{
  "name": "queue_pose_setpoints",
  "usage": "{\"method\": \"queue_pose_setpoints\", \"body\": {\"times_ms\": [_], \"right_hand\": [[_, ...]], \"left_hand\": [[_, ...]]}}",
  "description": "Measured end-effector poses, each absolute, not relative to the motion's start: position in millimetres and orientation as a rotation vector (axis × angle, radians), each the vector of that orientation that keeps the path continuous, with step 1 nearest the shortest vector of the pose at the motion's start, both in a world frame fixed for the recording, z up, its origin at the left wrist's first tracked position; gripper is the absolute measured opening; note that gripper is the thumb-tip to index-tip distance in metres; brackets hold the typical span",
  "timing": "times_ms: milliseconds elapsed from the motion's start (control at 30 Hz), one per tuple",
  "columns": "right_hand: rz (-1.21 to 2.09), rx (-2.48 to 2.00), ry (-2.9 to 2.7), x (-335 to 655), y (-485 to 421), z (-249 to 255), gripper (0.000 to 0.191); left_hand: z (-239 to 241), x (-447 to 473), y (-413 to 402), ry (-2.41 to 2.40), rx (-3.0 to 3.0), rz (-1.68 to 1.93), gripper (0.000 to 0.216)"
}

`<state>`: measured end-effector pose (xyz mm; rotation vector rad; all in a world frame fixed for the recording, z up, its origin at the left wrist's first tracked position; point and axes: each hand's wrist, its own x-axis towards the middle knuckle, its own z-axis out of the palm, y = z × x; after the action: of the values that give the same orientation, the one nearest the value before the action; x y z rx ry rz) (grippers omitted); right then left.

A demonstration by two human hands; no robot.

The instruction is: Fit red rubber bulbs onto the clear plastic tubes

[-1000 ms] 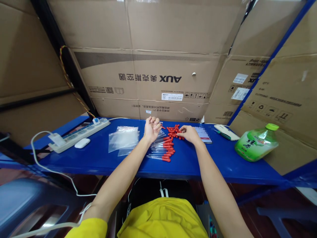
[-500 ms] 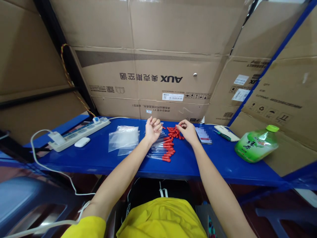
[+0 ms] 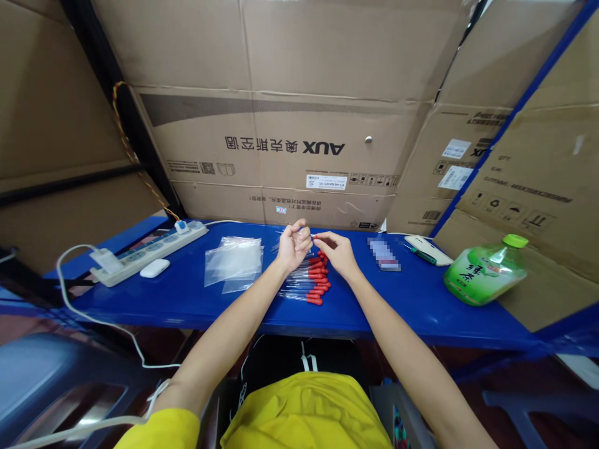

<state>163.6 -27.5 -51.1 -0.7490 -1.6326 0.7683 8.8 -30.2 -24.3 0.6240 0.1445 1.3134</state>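
Observation:
My left hand (image 3: 292,245) is curled into a loose fist above the blue shelf (image 3: 196,299) and holds a thin clear tube. My right hand (image 3: 334,251) pinches a small red cap at the tube's end; the two hands nearly touch. Beneath them lies a row of clear tubes with red caps (image 3: 311,284). My right hand partly hides a pile of loose red caps behind it.
A stack of clear plastic bags (image 3: 234,260) lies to the left, then a white mouse (image 3: 155,268) and a power strip (image 3: 150,249). To the right lie a phone (image 3: 384,254), a white device (image 3: 427,249) and a green bottle (image 3: 484,273) on its side. Cardboard boxes stand behind.
My right hand has left the pile of loose red caps and moved left and up with one cap to meet my left hand at the tube's end.

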Motion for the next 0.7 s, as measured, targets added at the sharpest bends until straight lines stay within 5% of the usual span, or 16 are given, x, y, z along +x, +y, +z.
{"method": "queue_pose_setpoints", "body": {"times_ms": [700], "right_hand": [[0.722, -0.794, -1.555, 162.9, -31.6, -48.7, 0.021]], "left_hand": [[-21.6, 3.0, -30.1, 0.209, 0.736, 1.255, 0.017]]}}
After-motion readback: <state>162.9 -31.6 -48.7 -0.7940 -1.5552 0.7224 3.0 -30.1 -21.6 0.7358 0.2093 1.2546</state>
